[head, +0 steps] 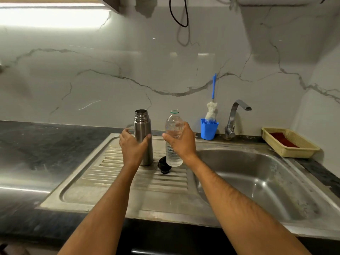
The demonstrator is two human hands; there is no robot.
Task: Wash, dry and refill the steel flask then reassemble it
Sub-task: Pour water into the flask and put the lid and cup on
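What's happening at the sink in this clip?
A person stands at a steel sink. Their left hand has a grip around an uncapped, upright silver steel flask standing on the ribbed drainboard. Their right hand holds a clear plastic water bottle, cap off, upright beside the flask. A black flask lid lies on the drainboard behind the bottle. It looks like refilling is about to start; nothing is pouring yet.

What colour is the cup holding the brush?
Blue cup, seen in the head view.
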